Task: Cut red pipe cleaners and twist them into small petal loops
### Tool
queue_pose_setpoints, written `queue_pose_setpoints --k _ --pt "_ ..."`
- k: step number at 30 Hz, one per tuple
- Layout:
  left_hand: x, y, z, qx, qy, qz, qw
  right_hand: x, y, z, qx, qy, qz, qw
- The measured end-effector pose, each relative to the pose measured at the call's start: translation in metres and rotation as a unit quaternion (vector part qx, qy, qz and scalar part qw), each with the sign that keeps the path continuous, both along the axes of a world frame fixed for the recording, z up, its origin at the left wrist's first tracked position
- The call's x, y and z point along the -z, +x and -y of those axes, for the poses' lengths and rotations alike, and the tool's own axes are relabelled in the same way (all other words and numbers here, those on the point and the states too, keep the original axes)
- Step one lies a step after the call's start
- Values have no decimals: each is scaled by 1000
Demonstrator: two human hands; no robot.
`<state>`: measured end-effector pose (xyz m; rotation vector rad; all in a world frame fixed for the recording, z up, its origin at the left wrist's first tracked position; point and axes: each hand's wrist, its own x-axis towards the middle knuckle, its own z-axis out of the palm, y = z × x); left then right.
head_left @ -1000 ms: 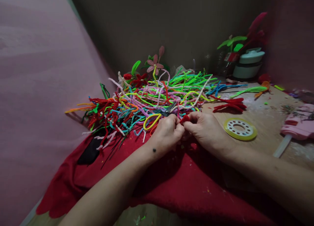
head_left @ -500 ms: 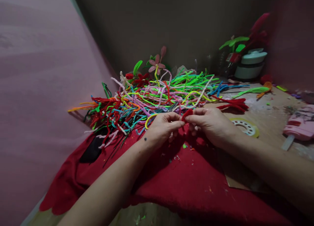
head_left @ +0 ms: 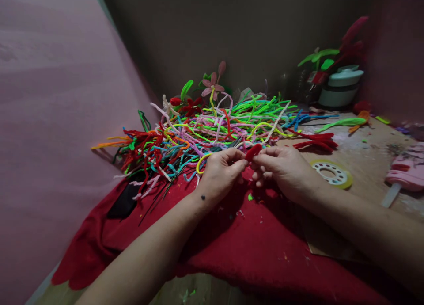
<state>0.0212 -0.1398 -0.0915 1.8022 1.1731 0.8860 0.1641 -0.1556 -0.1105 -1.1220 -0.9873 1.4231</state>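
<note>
Between my two hands is a small red pipe-cleaner piece, bent into a petal-like shape. My left hand pinches its left end between thumb and forefinger. On the other side, the fingertips of my right hand grip its right end, with the lower fingers curled beneath. Both hands are above the red cloth. Just beyond them lies a big tangled heap of colourful pipe cleaners. A yellow loop shows beside my left hand.
A roll of tape lies right of my right hand. Farther right is a pink glue gun. Red pipe-cleaner petals rest behind the tape. A black flat object lies at left. Pipe-cleaner flowers and a pale-lidded container stand at the back.
The red piece has turned a little and shows more of its flat side. The fingers of my right hand have shifted slightly around it. The view has moved slightly.
</note>
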Motion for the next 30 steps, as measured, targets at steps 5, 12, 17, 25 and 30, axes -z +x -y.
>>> queue_pose_setpoints --k 5,12,17,25,30 --pt "12 0 0 10 268 -102 958 1 -1 0 -20 -3 -71 997" --pt "19 0 -2 5 451 -174 876 3 -3 0 -38 -11 -120 992" --pt "19 1 1 -12 388 -151 909 2 -4 2 -54 -7 -104 993" --pt "1 0 2 37 -169 55 983 -8 -3 6 -46 78 96 991" --pt "-5 1 2 18 -163 51 985 -11 -2 5 -28 96 106 989"
